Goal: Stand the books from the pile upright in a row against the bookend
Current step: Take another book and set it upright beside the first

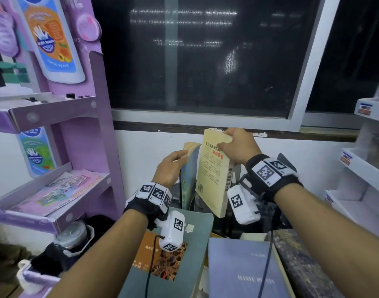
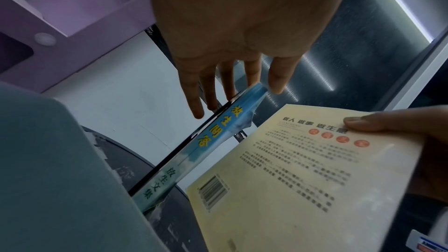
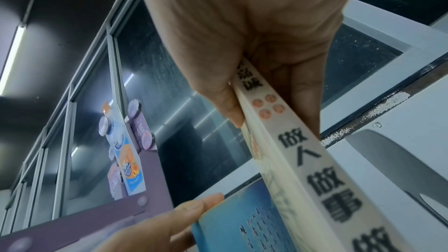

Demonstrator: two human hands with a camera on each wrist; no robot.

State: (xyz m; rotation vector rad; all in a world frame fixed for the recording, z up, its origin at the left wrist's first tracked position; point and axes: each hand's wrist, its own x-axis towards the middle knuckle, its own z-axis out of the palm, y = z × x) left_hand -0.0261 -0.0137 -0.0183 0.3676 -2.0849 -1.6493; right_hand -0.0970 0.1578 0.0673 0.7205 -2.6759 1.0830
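A yellow book (image 1: 212, 175) hangs tilted above the desk, and my right hand (image 1: 238, 145) grips its top corner, thumb on the back cover (image 2: 290, 179) and fingers round the spine (image 3: 303, 160). Just to its left a thin blue book (image 1: 187, 179) stands upright against a thin black plate (image 2: 179, 152). My left hand (image 1: 173, 164) pinches its top, fingers on the far side (image 2: 198, 102) and thumb on the cover (image 3: 242, 223). A dark grey bookend (image 3: 392, 160) stands to the right, partly hidden behind my right wrist (image 1: 288, 161). The books' lower ends are hidden.
Two books lie flat in front: a grey-green one with an orange picture (image 1: 173, 254) and a purple-blue one (image 1: 244, 272). A purple cardboard display shelf (image 1: 76, 117) stands close on the left, white racks (image 1: 367, 168) on the right, a white wall and dark window (image 1: 205, 61) behind.
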